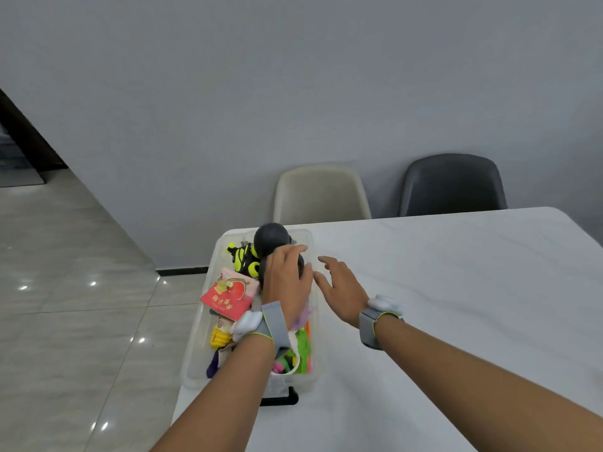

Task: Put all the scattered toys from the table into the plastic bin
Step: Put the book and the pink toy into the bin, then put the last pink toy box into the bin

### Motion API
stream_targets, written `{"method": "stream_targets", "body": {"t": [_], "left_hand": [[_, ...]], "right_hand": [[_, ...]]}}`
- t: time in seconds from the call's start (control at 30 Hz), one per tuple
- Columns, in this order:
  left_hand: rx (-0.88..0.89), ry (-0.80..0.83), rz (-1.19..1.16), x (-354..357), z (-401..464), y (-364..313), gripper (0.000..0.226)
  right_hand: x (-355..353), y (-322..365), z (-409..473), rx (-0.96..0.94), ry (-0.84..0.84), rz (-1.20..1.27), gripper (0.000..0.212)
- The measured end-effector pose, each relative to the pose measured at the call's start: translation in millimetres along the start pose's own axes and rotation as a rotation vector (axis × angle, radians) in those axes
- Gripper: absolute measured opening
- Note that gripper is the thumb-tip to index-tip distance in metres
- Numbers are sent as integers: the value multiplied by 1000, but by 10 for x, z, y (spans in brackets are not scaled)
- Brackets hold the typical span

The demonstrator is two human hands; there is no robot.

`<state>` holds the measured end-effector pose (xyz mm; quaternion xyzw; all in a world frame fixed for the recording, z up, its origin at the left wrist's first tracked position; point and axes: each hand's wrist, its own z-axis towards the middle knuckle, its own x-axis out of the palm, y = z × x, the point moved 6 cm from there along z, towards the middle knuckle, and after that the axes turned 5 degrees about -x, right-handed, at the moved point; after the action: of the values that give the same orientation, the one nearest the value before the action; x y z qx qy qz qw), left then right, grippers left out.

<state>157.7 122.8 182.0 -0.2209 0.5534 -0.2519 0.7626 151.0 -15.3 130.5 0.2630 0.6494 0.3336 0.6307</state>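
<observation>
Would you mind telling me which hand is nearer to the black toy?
Left. The left hand grips the black toy over the plastic bin; the right hand hovers open beside it.

One clear plastic bin (199, 327) stands at the left edge of one white desk (456, 288). The toys heaped inside the bin overlap too much to count. Two chairs stand behind the desk: one cream chair (321, 194), one black chair (452, 185). Two hands show, each with one grey wrist strap.
</observation>
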Motion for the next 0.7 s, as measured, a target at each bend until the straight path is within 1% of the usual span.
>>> {"method": "stream_targets", "body": {"t": [0.07,0.2,0.23,0.27,0.4,0.5,0.53,0.6,0.7], "left_hand": [[29,26,-16,231,28,-304,35],[125,163,-41,927,-36,-1057,37],[129,174,-36,971,-30,-1064,38],[136,207,-42,1141,-43,-1220,39],[188,409,-53,1935,-287,-1880,42],[245,557,-39,2542,-607,-2385,45],[252,581,-35,2593,-648,-2390,46],[288,694,7,2990,-910,-2627,50],[268,875,127,3491,-1260,-2738,58]], "right_hand": [[-351,-194,-51,11,-63,9,46],[-1211,-841,-290,79,-213,-12,44],[-1270,-862,-299,85,-214,-19,44],[-1452,-1019,-384,109,-233,-28,44],[-2155,-1799,-832,240,-324,-104,46],[-2613,-2508,-1289,385,-353,-203,49],[-2646,-2588,-1350,396,-340,-257,51],[-2849,-3068,-1726,478,-328,-347,53],[-2998,-3700,-2225,585,-294,-458,56]]}}
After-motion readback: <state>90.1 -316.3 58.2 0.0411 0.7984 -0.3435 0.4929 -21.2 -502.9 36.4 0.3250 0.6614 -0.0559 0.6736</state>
